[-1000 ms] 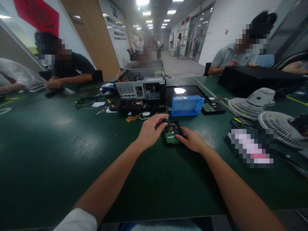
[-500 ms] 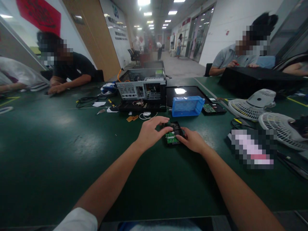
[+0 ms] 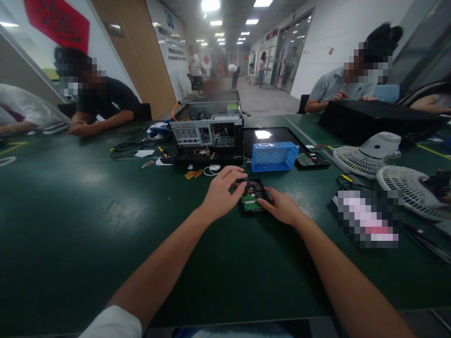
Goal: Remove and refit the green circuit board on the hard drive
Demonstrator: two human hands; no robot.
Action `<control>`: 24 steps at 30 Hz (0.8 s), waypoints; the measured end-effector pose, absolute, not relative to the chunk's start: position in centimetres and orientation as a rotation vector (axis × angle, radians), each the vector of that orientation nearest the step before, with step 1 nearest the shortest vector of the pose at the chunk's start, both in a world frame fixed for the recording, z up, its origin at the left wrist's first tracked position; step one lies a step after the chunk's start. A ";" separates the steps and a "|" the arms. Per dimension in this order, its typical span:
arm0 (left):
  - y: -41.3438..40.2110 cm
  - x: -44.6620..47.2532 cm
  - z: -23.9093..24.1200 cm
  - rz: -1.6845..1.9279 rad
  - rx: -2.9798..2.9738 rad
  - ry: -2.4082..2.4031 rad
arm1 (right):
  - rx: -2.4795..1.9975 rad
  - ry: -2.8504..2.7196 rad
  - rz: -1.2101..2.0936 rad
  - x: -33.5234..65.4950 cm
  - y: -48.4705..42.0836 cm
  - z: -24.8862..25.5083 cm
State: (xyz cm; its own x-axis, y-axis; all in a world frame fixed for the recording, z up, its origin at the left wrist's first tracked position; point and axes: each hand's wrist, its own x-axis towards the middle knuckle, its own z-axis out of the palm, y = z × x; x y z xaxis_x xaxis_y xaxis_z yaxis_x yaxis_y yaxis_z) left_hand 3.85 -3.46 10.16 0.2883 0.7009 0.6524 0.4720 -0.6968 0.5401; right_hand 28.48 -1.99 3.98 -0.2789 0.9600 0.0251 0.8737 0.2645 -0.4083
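A black hard drive (image 3: 259, 187) with a green circuit board (image 3: 251, 203) lies on the green table in front of me. My right hand (image 3: 282, 204) grips its right edge, the thumb resting over the top near the board. At the drive's upper left is my left hand (image 3: 225, 193), its fingers bent and a gap between thumb and forefinger. Nothing shows in that hand. The undersides of the right fingers are hidden.
Beyond my hands stand an opened computer case (image 3: 207, 131) and a blue plastic bin (image 3: 274, 157). Another circuit-board unit (image 3: 312, 160) lies right of the bin. White fans (image 3: 361, 152) occupy the right side. Co-workers sit across the table, one behind a black box (image 3: 380, 119).
My left thumb has drawn back left from over the hard drive, uncovering more of its top. My right hand keeps its hold, and the drive stays in place.
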 end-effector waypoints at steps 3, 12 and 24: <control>-3.4 3.8 10.2 1.364 2.363 1.072 | -1.696 -2.264 0.458 28.5 -2.0 4.0; -3.0 3.9 9.5 1.387 2.339 1.095 | -1.700 -2.262 0.448 28.5 -1.9 3.6; -3.2 4.1 9.2 1.428 2.157 1.034 | -1.686 -2.254 0.465 28.6 -1.9 3.6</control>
State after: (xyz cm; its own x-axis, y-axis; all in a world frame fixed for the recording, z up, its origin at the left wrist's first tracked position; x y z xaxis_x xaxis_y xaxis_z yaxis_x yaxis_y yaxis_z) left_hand 4.14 -3.18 9.21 0.2244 0.7353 0.6395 0.3784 -0.6705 0.6381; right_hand 28.64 -1.86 3.60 -0.2745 0.9609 0.0363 0.8681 0.2638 -0.4205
